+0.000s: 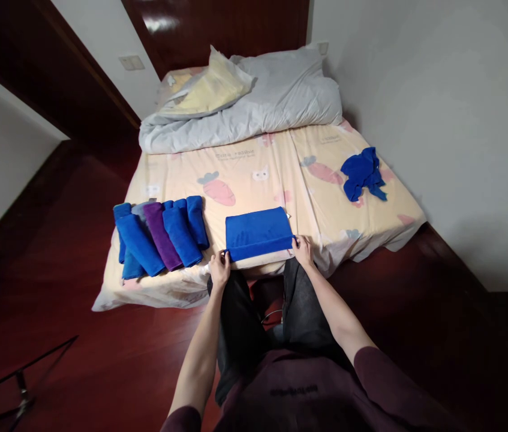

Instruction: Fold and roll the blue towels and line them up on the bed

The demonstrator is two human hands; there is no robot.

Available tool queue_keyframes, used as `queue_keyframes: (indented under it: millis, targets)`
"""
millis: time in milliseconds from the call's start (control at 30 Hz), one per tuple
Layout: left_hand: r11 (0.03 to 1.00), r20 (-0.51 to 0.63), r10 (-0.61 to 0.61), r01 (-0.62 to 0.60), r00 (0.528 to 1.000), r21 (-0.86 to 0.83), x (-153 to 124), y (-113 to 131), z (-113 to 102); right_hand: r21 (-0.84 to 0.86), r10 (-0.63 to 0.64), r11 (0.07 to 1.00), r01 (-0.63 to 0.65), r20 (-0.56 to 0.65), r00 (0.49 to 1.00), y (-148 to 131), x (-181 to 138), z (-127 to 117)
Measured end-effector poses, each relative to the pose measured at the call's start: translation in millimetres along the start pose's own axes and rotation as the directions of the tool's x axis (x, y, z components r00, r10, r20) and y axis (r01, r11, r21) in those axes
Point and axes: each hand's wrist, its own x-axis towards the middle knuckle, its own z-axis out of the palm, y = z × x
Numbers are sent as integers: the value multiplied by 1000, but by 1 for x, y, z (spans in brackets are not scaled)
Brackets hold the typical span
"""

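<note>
A blue towel (259,228) lies flat on the bed in front of me, with its near edge folded over in a narrow strip. My left hand (220,267) pinches the near left corner of that strip. At the near right corner, my right hand (303,249) grips the strip between thumb and fingers. To the left is a pile of rolled towels, several blue and a purple one (162,236). A crumpled blue cloth (363,174) rests on the right side of the bed.
The bed (245,171) has a patterned sheet with carrots. A grey quilt (280,90) and a yellow pillow (218,84) are heaped at its far end. A wall stands to the right. A black metal stand (22,384) is on the floor at lower left.
</note>
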Motion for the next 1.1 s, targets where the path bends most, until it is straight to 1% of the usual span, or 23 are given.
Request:
queue_keyframes:
  millis: [167,267,433,567,633,767,867,1100]
  targets:
    - [999,-2,21,-21,1000,24,-1,4,-2,0,23,1000,-23,0,1000,2,0,-1]
    - [999,6,40,-40,999,33,0,5,-3,-6,9,1000,-9,-5,1000,3,0,-1]
    - [998,34,46,-47,998,29,0,7,-5,-25,-11,1000,12,27,1000,-1,1,-5]
    - [995,-12,84,-83,996,56,0,6,-5,-40,-38,998,39,38,999,-8,1,-12]
    - [991,-17,118,-116,993,70,0,6,-4,-39,-59,997,61,49,997,-10,2,-14]
    - [982,61,179,-182,982,53,-1,6,-4,-30,-120,992,124,108,987,-11,2,-16]
    - [977,94,204,-208,974,35,-1,8,-6,2,-169,985,171,159,973,-9,3,-16]
    - [983,138,176,-182,975,28,0,15,-11,51,-159,987,152,164,974,-11,4,-20]
